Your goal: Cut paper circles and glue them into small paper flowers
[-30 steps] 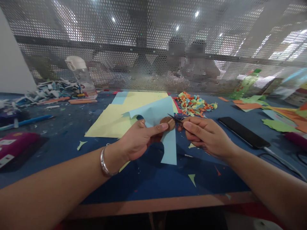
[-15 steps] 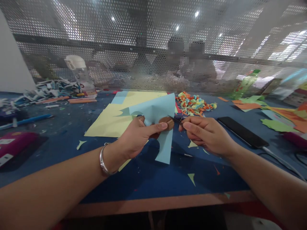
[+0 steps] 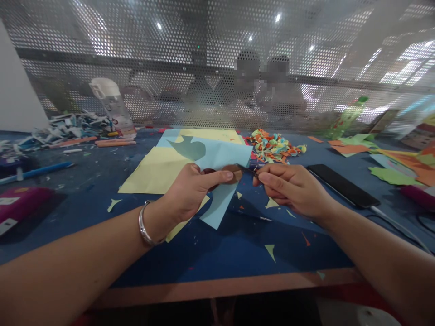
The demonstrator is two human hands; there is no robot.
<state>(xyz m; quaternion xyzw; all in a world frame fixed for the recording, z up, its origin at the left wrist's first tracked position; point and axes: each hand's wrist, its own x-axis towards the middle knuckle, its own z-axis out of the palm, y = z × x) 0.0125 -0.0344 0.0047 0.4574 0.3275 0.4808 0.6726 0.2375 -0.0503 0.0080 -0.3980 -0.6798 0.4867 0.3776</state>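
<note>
Light-blue paper (image 3: 222, 151) was pinched with brown disc (image 3: 237, 172) in left hand (image 3: 188, 192) above desk (image 3: 238, 258), small scissors (image 3: 249, 171) were gripped at disc's edge in closed right hand (image 3: 292, 190), and paper was judged light, floppy, easily torn, best pinched near cut.

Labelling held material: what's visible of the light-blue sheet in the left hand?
The light-blue sheet looks like thin, matte paper, held tilted, with a curved cut edge and a lower strip hanging down. The left hand pinches it, a round brown piece against its face. A dark pointed tool meets its right side.
</note>
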